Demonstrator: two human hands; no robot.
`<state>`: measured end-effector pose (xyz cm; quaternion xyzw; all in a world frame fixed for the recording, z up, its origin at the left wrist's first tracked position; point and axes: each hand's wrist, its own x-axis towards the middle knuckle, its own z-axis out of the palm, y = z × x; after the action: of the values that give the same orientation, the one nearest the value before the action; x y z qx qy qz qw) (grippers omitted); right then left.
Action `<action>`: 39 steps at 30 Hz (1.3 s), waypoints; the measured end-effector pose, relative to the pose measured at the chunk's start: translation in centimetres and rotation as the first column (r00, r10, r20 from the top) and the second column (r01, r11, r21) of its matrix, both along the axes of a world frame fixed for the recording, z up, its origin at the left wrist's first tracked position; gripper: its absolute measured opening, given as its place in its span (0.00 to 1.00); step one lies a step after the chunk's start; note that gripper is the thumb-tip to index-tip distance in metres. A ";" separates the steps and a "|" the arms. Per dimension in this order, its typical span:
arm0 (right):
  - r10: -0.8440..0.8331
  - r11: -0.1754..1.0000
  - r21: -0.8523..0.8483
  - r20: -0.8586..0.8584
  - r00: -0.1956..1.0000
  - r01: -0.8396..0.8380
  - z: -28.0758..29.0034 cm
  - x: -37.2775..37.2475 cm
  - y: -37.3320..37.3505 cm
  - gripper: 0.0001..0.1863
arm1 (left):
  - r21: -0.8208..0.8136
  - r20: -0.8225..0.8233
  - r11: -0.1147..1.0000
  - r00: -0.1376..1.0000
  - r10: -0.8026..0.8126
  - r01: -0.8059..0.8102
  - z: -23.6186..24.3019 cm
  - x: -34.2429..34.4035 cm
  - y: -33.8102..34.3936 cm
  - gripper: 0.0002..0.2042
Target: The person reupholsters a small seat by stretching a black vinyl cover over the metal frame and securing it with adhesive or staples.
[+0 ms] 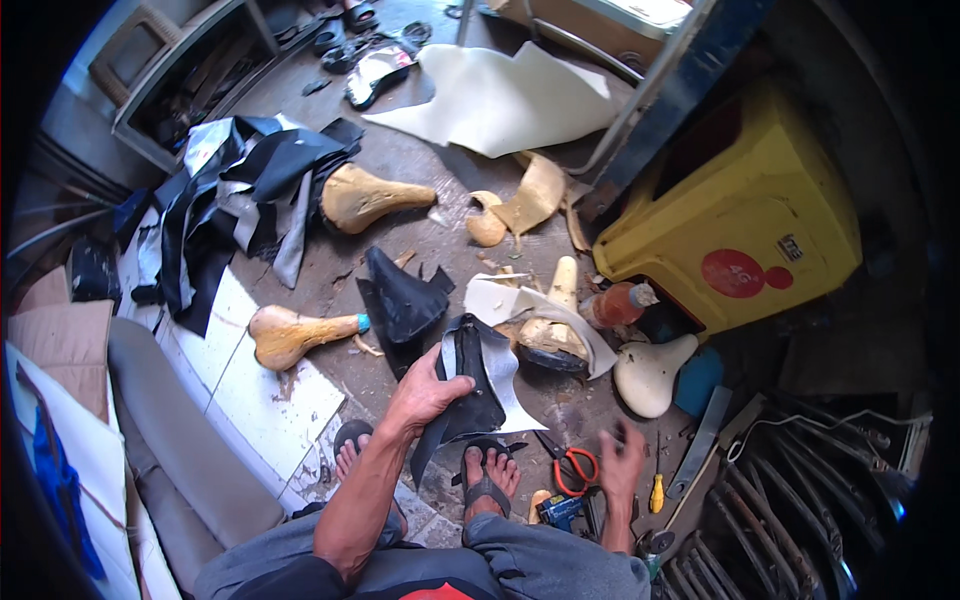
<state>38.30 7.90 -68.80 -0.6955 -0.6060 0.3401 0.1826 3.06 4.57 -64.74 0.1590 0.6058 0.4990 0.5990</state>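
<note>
My left hand (425, 395) grips a black cover piece with pale grey backing (478, 385), thumb on top, above my sandalled feet. My right hand (622, 465) is raised at lower right, fingers apart and slightly blurred, beside orange-handled scissors (575, 468). A blue hand tool (560, 515) lies below the scissors, and a yellow-handled screwdriver (657, 492) lies to the right. Beyond the held piece sit a black saddle-shaped piece (405, 290) and a pale foam saddle form (550, 340) wrapped partly in white material. A cream saddle (650, 375) lies at right, a yellow foam saddle (290, 338) at left.
A large yellow plastic bin (730, 220), an orange bottle (612, 308) and metal rods (800, 500) crowd the right. A grey padded seat (170, 440) is at left. Fabric scraps (240, 180), another foam saddle (365, 195) and a white sheet (500, 100) lie farther back.
</note>
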 end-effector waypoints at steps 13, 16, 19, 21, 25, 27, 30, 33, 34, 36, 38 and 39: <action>-0.027 0.797 -0.430 -0.727 0.686 -0.424 4.0 -13.2 5.7 0.17 | 0.071 -0.087 0.956 0.957 -0.278 0.284 1.2 0.3 -0.5 0.36; -0.068 0.789 -0.465 -0.715 0.695 -0.401 3.7 -12.9 4.9 0.13 | 0.013 -0.120 0.957 0.950 -0.287 0.290 0.9 1.0 -1.1 0.32; -0.078 0.807 -0.459 -0.706 0.704 -0.371 2.8 -12.3 4.3 0.10 | -0.055 -0.262 0.966 0.930 -0.257 0.251 0.8 2.4 -1.1 0.30; -0.067 0.834 -0.433 -0.695 0.716 -0.343 2.1 -12.1 4.1 0.09 | -0.106 -0.412 0.976 0.885 -0.217 0.190 0.7 3.3 -1.1 0.29; -0.015 0.885 -0.358 -0.660 0.751 -0.298 3.6 -12.2 3.8 0.10 | -0.127 -0.399 0.957 0.870 -0.289 0.260 0.7 3.3 -1.0 0.35; 0.013 0.881 -0.335 -0.688 0.725 -0.334 4.2 -11.9 4.0 0.10 | -0.068 -0.390 0.954 0.872 -0.295 0.292 -1.1 2.6 -1.5 0.37; -0.001 0.908 -0.318 -0.655 0.756 -0.274 4.5 -13.0 3.9 0.11 | 0.124 -0.053 0.978 0.986 -0.160 0.165 -2.5 2.6 -2.0 0.38; -0.002 0.941 -0.253 -0.668 0.744 -0.225 3.5 -12.4 4.2 0.11 | -0.068 -0.011 0.973 0.975 -0.220 0.219 -1.2 2.8 -1.2 0.39; -0.007 0.950 -0.238 -0.662 0.749 -0.201 3.5 -12.5 4.1 0.10 | -0.084 0.001 0.961 0.964 -0.266 0.265 -1.5 2.7 -1.4 0.42; 0.017 0.965 -0.195 -0.623 0.782 -0.177 3.5 -12.9 4.1 0.10 | 0.021 -0.018 0.945 0.945 -0.326 0.326 -1.6 2.3 -1.8 0.45; -0.013 0.966 -0.209 -0.630 0.776 -0.153 3.4 -12.5 4.1 0.10 | 0.093 -0.059 0.891 0.896 -0.441 0.444 -1.4 2.5 -1.5 0.49; -0.039 0.967 -0.220 -0.633 0.773 -0.132 3.4 -12.3 4.1 0.10 | 0.089 -0.061 0.890 0.895 -0.443 0.446 -1.2 2.8 -1.4 0.49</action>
<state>25.96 12.01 -65.44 -0.5426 -0.4782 0.6325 0.2772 5.84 3.20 -65.91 0.3330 0.5389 0.3756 0.6765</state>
